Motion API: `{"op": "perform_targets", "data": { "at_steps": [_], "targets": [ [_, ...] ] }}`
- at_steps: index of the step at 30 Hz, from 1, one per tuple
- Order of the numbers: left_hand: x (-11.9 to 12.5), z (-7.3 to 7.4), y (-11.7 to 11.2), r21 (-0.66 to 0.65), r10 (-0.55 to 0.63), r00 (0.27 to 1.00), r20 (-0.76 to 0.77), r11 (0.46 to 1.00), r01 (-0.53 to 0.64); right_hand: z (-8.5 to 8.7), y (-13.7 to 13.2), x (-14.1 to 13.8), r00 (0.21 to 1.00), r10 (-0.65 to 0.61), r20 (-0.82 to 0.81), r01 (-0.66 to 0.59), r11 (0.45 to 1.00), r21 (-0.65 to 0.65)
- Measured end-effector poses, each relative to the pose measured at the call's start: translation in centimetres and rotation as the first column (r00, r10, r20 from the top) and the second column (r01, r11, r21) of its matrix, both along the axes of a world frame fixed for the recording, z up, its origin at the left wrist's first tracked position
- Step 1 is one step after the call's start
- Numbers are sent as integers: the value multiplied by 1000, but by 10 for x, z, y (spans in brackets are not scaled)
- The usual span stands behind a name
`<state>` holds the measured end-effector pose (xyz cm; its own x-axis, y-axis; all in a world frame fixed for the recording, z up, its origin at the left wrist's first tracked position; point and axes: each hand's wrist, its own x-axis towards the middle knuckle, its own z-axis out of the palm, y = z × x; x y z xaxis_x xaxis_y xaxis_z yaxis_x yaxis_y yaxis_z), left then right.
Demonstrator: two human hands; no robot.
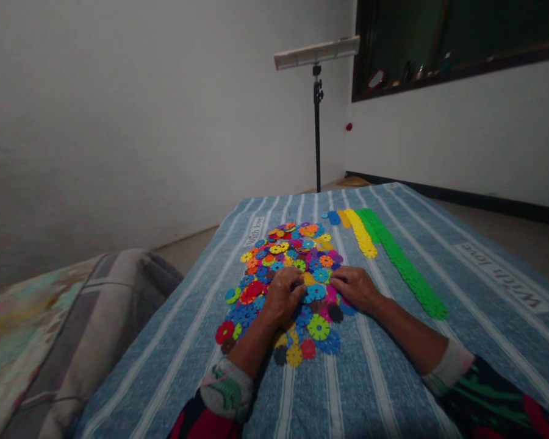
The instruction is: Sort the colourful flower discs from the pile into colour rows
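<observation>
A heap of colourful notched plastic discs (pixel 319 275), flower-shaped, lies on a striped blue cloth (pixel 192 341). My left hand (pixel 284 294) rests on the middle of the heap with its fingers curled down among the discs; whatever is in them is hidden. At the heap's right edge is my right hand (pixel 355 288), its fingers bent and pressed together over the discs, and I cannot make out what they hold. Right of the heap, discs lie overlapped in rows by colour: a long green row (pixel 409 271), a yellow row (pixel 361 235), a short orange row (pixel 344 218) and blue discs (pixel 333 217).
A grey and patterned blanket (pixel 114 292) lies to the left, beside the cloth-covered surface. Beyond the far edge stands a black tripod (pixel 317 134) with a flat panel (pixel 318 53) on top. A dark window (pixel 457 42) is in the right wall.
</observation>
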<state>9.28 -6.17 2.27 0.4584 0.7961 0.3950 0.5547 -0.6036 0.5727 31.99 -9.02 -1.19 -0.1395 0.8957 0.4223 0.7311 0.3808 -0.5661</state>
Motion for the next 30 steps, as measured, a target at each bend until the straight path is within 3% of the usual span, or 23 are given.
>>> {"op": "perform_targets", "data": {
  "at_steps": [8, 17, 23, 30],
  "targets": [
    [-22, 26, -5, -288, -202, 969, -142, 945, 154, -1, 0, 3, 1000, 2, 9, -2, 1000, 1],
    [-22, 28, -11, -332, -248, 946, -208, 928, 170, 2, -2, 2, 1000, 1, -8, -1, 1000, -25],
    [-20, 33, -13, -349, -243, 960, -139, 919, 182, 1, -1, 3, 1000, 0, -3, -1, 1000, -22],
    [-21, 41, -14, -491, -252, 967, 30, 839, 234, -1, 0, -1, 1000, -10, -3, 10, 999, 34]
  ]
}}
